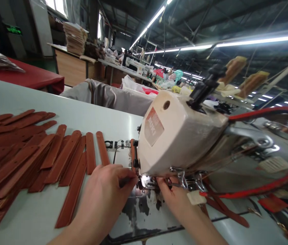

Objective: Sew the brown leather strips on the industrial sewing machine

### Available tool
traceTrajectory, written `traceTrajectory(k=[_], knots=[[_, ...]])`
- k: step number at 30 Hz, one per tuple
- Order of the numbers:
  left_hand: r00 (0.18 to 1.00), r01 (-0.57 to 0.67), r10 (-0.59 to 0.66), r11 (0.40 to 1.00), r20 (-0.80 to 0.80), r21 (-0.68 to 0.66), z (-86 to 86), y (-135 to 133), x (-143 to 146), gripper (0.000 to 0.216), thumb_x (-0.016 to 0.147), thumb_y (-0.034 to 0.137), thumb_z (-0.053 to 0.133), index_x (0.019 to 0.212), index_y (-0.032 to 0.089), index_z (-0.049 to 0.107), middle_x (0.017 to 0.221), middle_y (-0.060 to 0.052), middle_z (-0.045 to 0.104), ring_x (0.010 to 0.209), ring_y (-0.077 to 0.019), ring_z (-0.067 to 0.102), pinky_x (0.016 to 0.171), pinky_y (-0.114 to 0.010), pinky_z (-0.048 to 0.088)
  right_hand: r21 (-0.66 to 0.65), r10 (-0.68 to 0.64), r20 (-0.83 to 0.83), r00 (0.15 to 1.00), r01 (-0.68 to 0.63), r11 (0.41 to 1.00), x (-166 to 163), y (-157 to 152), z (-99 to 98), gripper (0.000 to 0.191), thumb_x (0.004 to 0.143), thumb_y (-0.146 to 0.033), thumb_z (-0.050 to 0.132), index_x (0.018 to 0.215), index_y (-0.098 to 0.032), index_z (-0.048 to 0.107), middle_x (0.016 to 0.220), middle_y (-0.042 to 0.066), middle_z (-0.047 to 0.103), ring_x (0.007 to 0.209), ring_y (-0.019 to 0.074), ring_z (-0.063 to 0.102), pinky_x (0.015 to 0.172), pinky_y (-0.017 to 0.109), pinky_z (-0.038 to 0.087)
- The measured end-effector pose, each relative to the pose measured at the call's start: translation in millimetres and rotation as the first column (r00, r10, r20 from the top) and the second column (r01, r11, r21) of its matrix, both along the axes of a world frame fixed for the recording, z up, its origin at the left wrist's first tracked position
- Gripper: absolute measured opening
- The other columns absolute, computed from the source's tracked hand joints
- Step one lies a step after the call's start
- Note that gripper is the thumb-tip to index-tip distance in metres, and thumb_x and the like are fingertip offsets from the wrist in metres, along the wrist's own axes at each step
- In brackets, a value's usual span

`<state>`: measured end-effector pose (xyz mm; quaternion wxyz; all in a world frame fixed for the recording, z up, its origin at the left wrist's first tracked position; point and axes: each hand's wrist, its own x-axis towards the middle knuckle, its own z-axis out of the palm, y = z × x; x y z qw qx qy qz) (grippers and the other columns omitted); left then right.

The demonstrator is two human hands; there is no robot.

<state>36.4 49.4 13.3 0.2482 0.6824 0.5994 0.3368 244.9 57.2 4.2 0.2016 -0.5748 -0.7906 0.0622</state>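
A cream sewing machine (169,132) stands in front of me, its needle area between my hands. My left hand (105,195) is closed in a pinch at the left of the needle and presser foot; whatever is between thumb and finger is too small to make out. From the right, my right hand (176,197) reaches in under the machine head, close to the presser foot (147,182), its fingertips partly hidden. One brown leather strap (133,153) lies just behind the needle area. Left of my left hand, two more straps lie singly, beside a heap of leather straps (33,149).
The white tabletop (82,114) carries the strap heap at left. A red cable (256,192) and another strap (227,211) are at right. Grey cloth (108,97) hangs beyond the far edge. Further back are a red-covered table (39,78), stacked sheets (74,38) and other sewing machines.
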Motion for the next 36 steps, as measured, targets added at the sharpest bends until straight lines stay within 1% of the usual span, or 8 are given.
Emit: traceTrajectory(k=[2, 5, 12, 16, 18, 25, 30, 36], knots=[[0.996, 0.001, -0.005, 0.998, -0.086, -0.055, 0.5, -0.1, 1.0, 0.027, 0.084, 0.031, 0.055, 0.064, 0.026, 0.072, 0.053, 0.001, 0.058, 0.050, -0.0169, 0.051, 0.046, -0.024, 0.028, 0.001, 0.021, 0.032, 0.999, -0.021, 1.000, 2.8, -0.3, -1.3, 0.043, 0.096, -0.025, 0.038, 0.065, -0.026, 0.068, 0.066, 0.001, 0.070, 0.067, 0.0199, 0.068, 0.067, 0.027, 0.051], [0.990, -0.020, 0.018, 1.000, -0.142, -0.014, -1.2, 0.0, 1.9, 0.037, 0.083, 0.033, 0.054, 0.048, 0.022, 0.059, 0.043, 0.001, 0.043, 0.045, -0.0155, 0.041, 0.043, -0.023, 0.021, 0.010, 0.054, 0.061, 0.997, -0.054, 0.998, 4.1, 0.7, -2.3, 0.043, 0.097, -0.023, 0.036, 0.069, -0.026, 0.069, 0.068, 0.001, 0.071, 0.067, 0.0196, 0.068, 0.069, 0.028, 0.051], [1.000, -0.011, 0.010, 0.999, -0.027, -0.039, -9.8, 1.7, 0.7, 0.033, 0.083, 0.037, 0.051, 0.054, 0.022, 0.058, 0.047, 0.002, 0.041, 0.045, -0.0138, 0.029, 0.042, -0.024, 0.018, 0.015, 0.007, 0.071, 0.997, -0.008, 1.000, 8.3, 0.1, -14.7, 0.040, 0.095, -0.024, 0.039, 0.070, -0.026, 0.071, 0.069, 0.002, 0.071, 0.072, 0.0218, 0.069, 0.077, 0.030, 0.052], [1.000, -0.006, 0.006, 1.000, 0.001, -0.026, -11.3, 1.6, 0.0, 0.037, 0.082, 0.041, 0.052, 0.050, 0.022, 0.054, 0.046, 0.002, 0.040, 0.043, -0.0138, 0.033, 0.042, -0.024, 0.019, 0.089, -0.055, 0.009, 0.998, 0.054, 0.995, 9.8, -1.7, -22.9, 0.030, 0.091, -0.030, 0.045, 0.095, -0.024, 0.074, 0.082, 0.006, 0.074, 0.090, 0.0267, 0.069, 0.094, 0.039, 0.049], [1.000, 0.006, -0.006, 1.000, 0.003, -0.030, -12.2, 2.1, 0.0, 0.037, 0.083, 0.042, 0.051, 0.052, 0.022, 0.056, 0.046, 0.002, 0.042, 0.044, -0.0141, 0.036, 0.042, -0.024, 0.019, 0.092, -0.040, -0.012, 0.999, 0.041, 0.995, 7.6, -1.0, -22.1, 0.029, 0.090, -0.032, 0.047, 0.096, -0.025, 0.074, 0.083, 0.005, 0.074, 0.094, 0.0273, 0.069, 0.098, 0.040, 0.047], [0.999, 0.031, -0.032, 0.998, -0.011, -0.057, -13.2, 2.4, 0.3, 0.035, 0.086, 0.040, 0.048, 0.059, 0.023, 0.063, 0.050, 0.000, 0.051, 0.047, -0.0166, 0.042, 0.043, -0.025, 0.021, 0.059, -0.057, -0.074, 0.996, 0.061, 0.996, -1.6, 2.8, -10.5, 0.030, 0.088, -0.032, 0.045, 0.074, -0.024, 0.070, 0.073, 0.005, 0.073, 0.072, 0.0236, 0.070, 0.069, 0.031, 0.055], [0.999, 0.025, -0.024, 0.999, 0.025, -0.024, -13.8, 1.8, -0.2, 0.032, 0.086, 0.038, 0.050, 0.061, 0.022, 0.064, 0.054, -0.001, 0.057, 0.048, -0.0166, 0.048, 0.042, -0.025, 0.024, 0.087, -0.021, -0.121, 0.992, 0.032, 0.996, -2.0, 0.8, -6.9, 0.027, 0.087, -0.033, 0.048, 0.079, -0.025, 0.072, 0.082, 0.004, 0.076, 0.082, 0.0227, 0.072, 0.076, 0.029, 0.055], [0.999, 0.031, -0.032, 0.999, -0.020, -0.039, -15.1, 2.4, 0.0, 0.036, 0.087, 0.039, 0.050, 0.058, 0.023, 0.062, 0.052, -0.001, 0.056, 0.051, -0.0186, 0.049, 0.043, -0.025, 0.021, 0.047, 0.010, -0.151, 0.989, -0.003, 0.999, -3.3, 0.2, -3.0, 0.016, 0.077, -0.026, 0.055, 0.073, -0.028, 0.070, 0.078, 0.000, 0.076, 0.075, 0.0216, 0.071, 0.064, 0.026, 0.053]])
